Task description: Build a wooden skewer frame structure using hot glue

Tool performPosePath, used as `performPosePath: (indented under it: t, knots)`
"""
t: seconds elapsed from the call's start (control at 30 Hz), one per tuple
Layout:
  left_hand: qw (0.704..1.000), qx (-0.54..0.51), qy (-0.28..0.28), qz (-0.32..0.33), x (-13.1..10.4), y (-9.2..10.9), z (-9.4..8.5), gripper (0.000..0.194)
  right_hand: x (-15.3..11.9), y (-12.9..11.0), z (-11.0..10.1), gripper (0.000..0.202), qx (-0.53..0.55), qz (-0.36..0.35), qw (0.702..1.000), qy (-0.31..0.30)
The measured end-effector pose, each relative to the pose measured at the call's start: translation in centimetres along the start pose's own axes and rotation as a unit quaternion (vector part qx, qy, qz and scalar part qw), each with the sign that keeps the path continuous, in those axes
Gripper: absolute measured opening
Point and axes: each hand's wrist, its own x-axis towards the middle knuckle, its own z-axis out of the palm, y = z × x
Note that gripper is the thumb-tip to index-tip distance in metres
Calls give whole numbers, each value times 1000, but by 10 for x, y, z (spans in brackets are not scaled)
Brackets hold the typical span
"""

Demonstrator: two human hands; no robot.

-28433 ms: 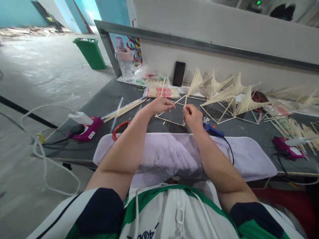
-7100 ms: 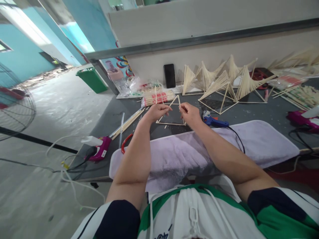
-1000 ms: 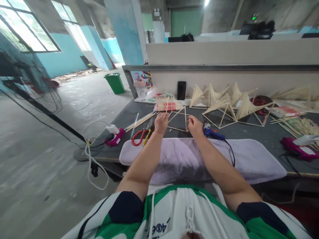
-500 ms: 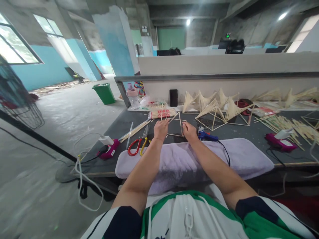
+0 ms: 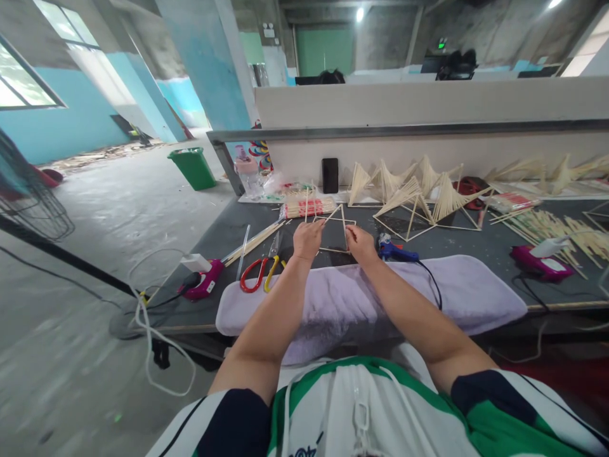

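Observation:
Both hands are at a small frame of thin wooden sticks (image 5: 344, 223) in front of me on the dark table. My left hand (image 5: 308, 239) is closed at the frame's left side, with a stick pointing out from its fingertips. My right hand (image 5: 360, 244) pinches the frame's right corner. Beside the left forearm lie scissors (image 5: 255, 274) with a red and a yellow handle. A blue glue gun (image 5: 397, 251) rests just right of my right hand. Behind my hands is a packet of sticks (image 5: 309, 207) with a red label.
Finished-looking stick structures (image 5: 413, 200) stand at the back right, beside a black phone (image 5: 330, 176). Loose sticks (image 5: 537, 238) lie on the right. Magenta power sockets (image 5: 203, 281) with cables sit on both sides. A lilac cloth (image 5: 457, 285) covers the front edge.
The camera view has tilted down slightly, so the scene sits higher. Both hands stay at the stick frame with nearly the same grip.

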Motion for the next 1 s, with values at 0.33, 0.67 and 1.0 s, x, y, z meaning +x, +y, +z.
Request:
performPosePath:
  t: [0.33,0.67,1.0]
  knots:
    - [999,3,-27,-18,0,7,-5,31,0,2,4,26,15,22,999,-24]
    - [998,-13,-38,-45,-1,9,-6,30,-1,-2,-1,22,12,13,999,-36]
    - [997,-8,-49,-52,0,9,-7,28,-2,-3,-3,22,1,8,999,-40]
